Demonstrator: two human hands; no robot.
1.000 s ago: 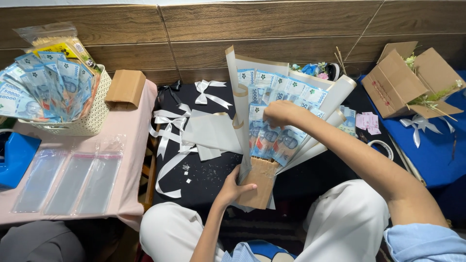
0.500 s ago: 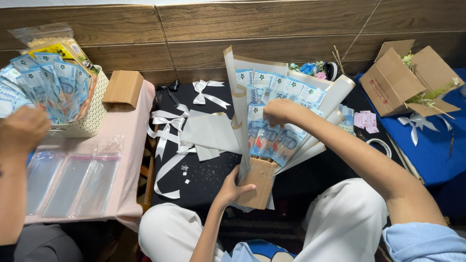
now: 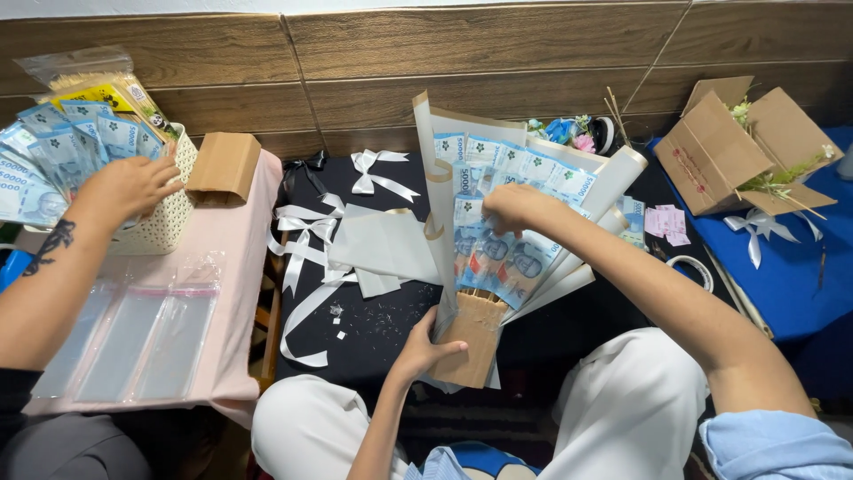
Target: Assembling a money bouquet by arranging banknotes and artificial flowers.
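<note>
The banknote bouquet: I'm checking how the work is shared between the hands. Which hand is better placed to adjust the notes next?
Probably the right hand: it already rests on the fanned banknotes in the bouquet. The left hand grips the brown paper base from below, steadying it.

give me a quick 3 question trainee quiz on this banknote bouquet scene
1. True or false: the left hand grips the brown paper base of the banknote bouquet.
2. Where is the right hand? A) on the fanned banknotes B) on the cardboard box C) on a white ribbon bow
3. What does the co-worker's hand at far left touch?

Key
1. True
2. A
3. Banknotes in the white basket
</note>
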